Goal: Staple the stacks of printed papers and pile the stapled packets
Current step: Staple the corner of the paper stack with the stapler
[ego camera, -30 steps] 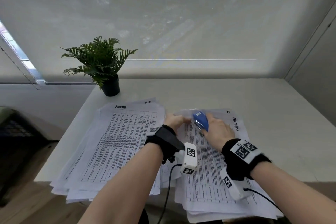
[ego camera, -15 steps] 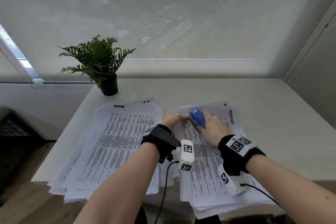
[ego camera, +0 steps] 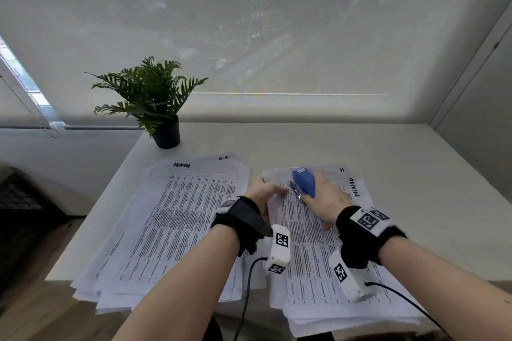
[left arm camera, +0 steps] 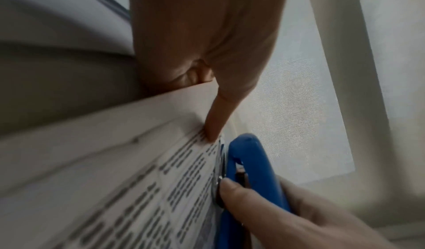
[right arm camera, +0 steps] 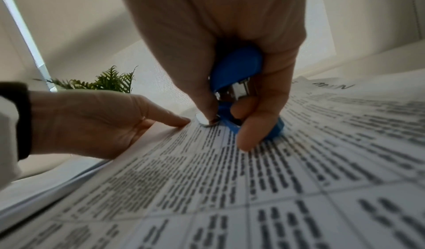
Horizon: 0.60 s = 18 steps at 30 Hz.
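Nearest the person, the right-hand stack of printed papers ran from the table's near edge out toward twelve o'clock, its long axis pointing away from the body and its upper sheets slightly fanned. On the far left corner of that stack sat the blue stapler, gripped by the right hand: in the right wrist view the thumb and fingers were curled round the body, the thumb tip down by the metal base and another finger under the blue lower arm. The stapler's long axis lay roughly from five o'clock to eleven o'clock, its mouth at the eleven o'clock end over the corner of the sheets. The left hand lay just at nine o'clock of the stapler, apart from it, pinching the stack's left edge: the forefinger lay straight on the top sheet and the thumb was tucked beneath. So the right hand was the one on the tool, and the corner to be fastened lay between the two hands; the judgement was that the squeeze was about to come or was under way, and whether the stapler's mouth was fully closed could not be told. The sheets were white, printed with dense tables, "ADMIN" handwritten at the top. At ten o'clock lay the second, left-hand pile of papers, wider and looser. Beyond it stood a potted fern on the white table.
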Each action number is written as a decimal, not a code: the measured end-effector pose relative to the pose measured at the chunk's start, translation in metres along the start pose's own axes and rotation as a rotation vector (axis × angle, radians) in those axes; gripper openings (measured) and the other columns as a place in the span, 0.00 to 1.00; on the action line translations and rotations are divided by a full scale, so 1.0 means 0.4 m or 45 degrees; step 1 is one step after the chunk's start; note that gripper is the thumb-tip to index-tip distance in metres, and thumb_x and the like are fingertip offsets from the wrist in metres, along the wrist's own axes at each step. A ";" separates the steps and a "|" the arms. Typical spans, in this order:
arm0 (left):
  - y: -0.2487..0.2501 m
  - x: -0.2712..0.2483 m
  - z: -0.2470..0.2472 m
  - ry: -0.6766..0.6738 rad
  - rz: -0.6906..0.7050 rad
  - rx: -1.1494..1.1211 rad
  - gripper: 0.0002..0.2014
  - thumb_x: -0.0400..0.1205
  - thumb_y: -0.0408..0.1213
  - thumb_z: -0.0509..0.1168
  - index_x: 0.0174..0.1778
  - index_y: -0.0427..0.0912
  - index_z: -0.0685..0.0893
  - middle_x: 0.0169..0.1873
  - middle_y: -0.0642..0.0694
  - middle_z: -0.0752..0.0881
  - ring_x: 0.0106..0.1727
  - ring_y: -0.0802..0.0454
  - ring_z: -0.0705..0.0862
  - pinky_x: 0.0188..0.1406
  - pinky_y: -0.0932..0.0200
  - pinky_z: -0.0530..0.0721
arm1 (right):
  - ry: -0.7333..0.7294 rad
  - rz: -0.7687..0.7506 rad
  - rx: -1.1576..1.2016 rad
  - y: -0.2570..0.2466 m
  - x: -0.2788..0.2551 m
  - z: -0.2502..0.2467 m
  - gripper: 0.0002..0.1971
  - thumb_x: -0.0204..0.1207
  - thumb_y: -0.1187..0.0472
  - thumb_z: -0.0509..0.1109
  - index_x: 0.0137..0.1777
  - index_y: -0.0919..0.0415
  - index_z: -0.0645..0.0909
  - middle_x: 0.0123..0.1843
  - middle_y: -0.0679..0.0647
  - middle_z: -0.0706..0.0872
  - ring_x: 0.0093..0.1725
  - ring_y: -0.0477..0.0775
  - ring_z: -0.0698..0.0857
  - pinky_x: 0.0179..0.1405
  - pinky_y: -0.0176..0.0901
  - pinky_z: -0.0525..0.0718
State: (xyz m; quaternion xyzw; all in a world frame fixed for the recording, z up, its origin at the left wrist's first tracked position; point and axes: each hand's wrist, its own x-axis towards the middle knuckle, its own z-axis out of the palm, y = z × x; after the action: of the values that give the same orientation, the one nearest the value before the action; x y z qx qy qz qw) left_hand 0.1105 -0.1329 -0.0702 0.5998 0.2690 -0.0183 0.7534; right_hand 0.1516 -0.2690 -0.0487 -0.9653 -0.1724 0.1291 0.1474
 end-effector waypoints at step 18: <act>-0.022 -0.019 -0.051 -0.229 0.195 2.207 0.42 0.79 0.70 0.43 0.81 0.56 0.31 0.82 0.50 0.31 0.84 0.40 0.34 0.73 0.29 0.23 | -0.100 -0.027 -0.231 0.013 -0.003 0.012 0.20 0.82 0.54 0.59 0.68 0.65 0.66 0.63 0.65 0.82 0.62 0.65 0.82 0.51 0.48 0.77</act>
State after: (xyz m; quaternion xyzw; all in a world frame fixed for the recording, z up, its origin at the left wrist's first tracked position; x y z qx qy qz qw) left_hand 0.0931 -0.1191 -0.0776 0.9740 0.0589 -0.2130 0.0496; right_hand 0.1504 -0.2730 -0.0546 -0.9670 -0.1993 0.1492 0.0538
